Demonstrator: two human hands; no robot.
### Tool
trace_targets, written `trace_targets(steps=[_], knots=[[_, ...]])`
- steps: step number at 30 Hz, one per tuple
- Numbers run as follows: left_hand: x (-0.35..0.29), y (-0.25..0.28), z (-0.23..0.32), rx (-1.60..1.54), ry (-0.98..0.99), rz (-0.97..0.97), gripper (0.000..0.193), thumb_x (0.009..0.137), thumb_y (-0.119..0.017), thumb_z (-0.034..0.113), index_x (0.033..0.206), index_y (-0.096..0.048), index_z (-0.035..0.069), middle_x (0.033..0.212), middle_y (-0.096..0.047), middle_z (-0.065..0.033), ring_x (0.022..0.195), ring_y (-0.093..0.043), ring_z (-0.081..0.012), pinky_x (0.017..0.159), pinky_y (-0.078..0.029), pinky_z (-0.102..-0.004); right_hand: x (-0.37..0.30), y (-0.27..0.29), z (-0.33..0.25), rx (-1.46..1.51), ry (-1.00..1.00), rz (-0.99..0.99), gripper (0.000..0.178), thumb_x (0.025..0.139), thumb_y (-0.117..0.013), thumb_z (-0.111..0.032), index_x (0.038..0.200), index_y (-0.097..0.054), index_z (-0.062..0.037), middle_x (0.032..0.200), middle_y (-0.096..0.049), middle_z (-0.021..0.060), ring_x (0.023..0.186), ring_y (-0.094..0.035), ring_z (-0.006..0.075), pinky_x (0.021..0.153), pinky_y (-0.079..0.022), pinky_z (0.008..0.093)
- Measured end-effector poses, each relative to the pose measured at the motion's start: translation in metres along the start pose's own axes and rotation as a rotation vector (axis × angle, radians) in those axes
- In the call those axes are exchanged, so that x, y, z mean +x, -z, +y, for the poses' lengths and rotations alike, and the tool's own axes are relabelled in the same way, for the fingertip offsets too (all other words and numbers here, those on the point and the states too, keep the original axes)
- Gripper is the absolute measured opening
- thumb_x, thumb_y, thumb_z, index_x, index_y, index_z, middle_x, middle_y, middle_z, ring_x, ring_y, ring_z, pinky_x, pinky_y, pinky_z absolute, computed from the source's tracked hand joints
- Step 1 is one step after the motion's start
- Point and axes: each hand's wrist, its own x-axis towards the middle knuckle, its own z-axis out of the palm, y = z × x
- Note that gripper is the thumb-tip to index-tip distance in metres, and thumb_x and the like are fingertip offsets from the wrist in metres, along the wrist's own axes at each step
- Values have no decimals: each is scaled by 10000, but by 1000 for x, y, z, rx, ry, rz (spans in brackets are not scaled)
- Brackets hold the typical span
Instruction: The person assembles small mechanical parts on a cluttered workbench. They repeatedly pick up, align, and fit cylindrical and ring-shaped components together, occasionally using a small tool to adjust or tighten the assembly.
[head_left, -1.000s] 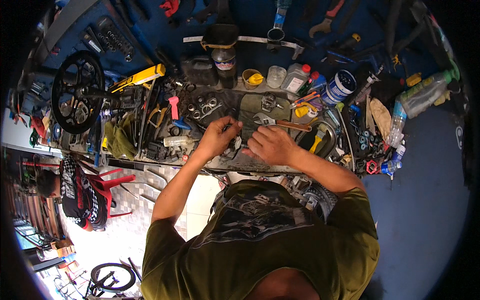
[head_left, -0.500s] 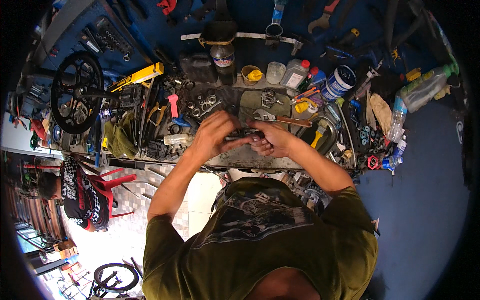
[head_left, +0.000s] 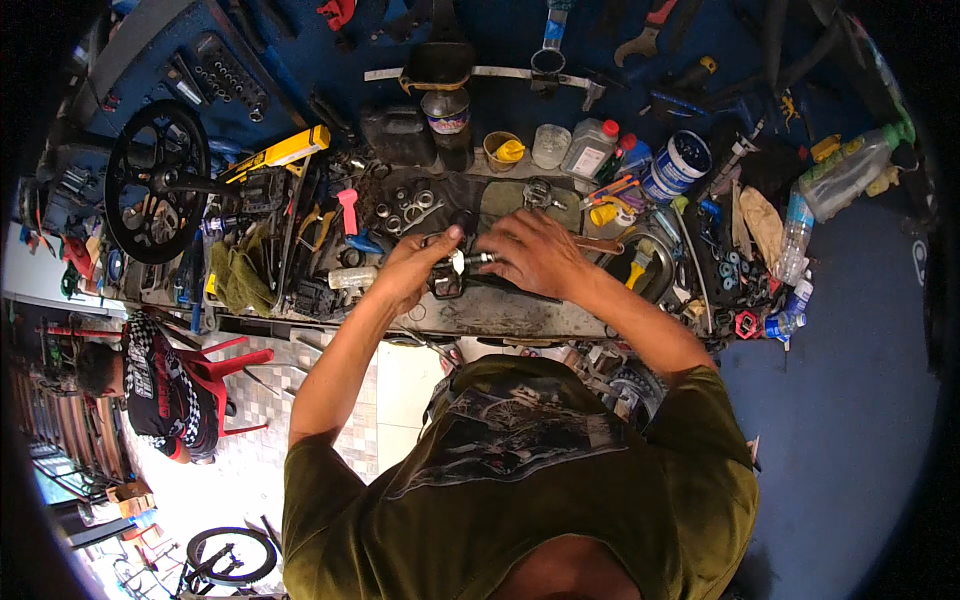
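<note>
My left hand [head_left: 408,270] is closed around a black bicycle pedal [head_left: 447,284] with a shiny metal axle pointing to the right, held over the bench's front part. The thumb presses on its upper side. My right hand [head_left: 535,255] is just right of the axle, fingers apart and curved, fingertips close to the axle's end; whether they touch it I cannot tell. Behind that hand lies an adjustable wrench [head_left: 602,245], only its brown handle showing. A pedal-like metal part [head_left: 541,193] rests on a greenish cloth farther back.
Several metal rings [head_left: 410,210], a pink-handled tool [head_left: 347,210] and a clear bottle [head_left: 352,278] lie left. To the right is a dark tray [head_left: 660,268] with a yellow brush [head_left: 638,268]. Bottles and a tub [head_left: 680,165] line the back. A person [head_left: 165,385] sits at left.
My hands have drawn apart, and the pedal shows between them. The right hand has opened and moved over the wrench; the left has turned, thumb up.
</note>
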Motion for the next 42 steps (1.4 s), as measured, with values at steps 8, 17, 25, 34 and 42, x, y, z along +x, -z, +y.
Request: trace_targets(steps=[8, 17, 25, 34, 42], knots=[[14, 9, -19, 133, -439, 61, 351, 845, -630, -4, 1159, -479, -49, 950, -660, -97, 834, -651, -137, 773, -520, -259, -65, -134, 4, 45, -544, -503, 361, 866, -615, -291, 1144, -534, -77, 1007, -609, 162, 928, -623, 346, 770, -510, 467], [11, 9, -21, 12, -441, 32, 413, 861, -631, 14, 1213, -415, 3, 926, -645, -91, 753, -662, -137, 561, -567, -281, -49, -135, 0, 246, -642, -249, 314, 844, -626, -225, 1077, -573, -22, 789, -628, 162, 725, -633, 303, 682, -517, 449], [4, -2, -4, 205, -498, 124, 338, 854, -686, 75, 1119, -481, 24, 870, -647, -71, 670, -645, -120, 475, -546, -265, -72, -80, 3, 1147, -1097, 250, 324, 978, -515, -154, 1293, -535, -86, 749, -595, 14, 626, -530, 102, 557, -429, 250], [38, -14, -32, 733, -681, 279, 483, 801, -679, 143, 1201, -502, -62, 772, -664, -158, 582, -637, -166, 509, -486, -325, -66, -36, -27, 366, -747, 206, 481, 946, -513, -83, 1413, -448, -177, 886, -641, 118, 719, -631, 218, 668, -504, 310], [55, -26, -36, 784, -715, 294, 568, 786, -649, 145, 1231, -440, -140, 663, -640, -201, 643, -681, -281, 598, -507, -368, -72, -43, -29, 81, -749, 139, 533, 890, -548, -19, 1390, -486, -193, 910, -649, 147, 744, -646, 260, 688, -518, 333]])
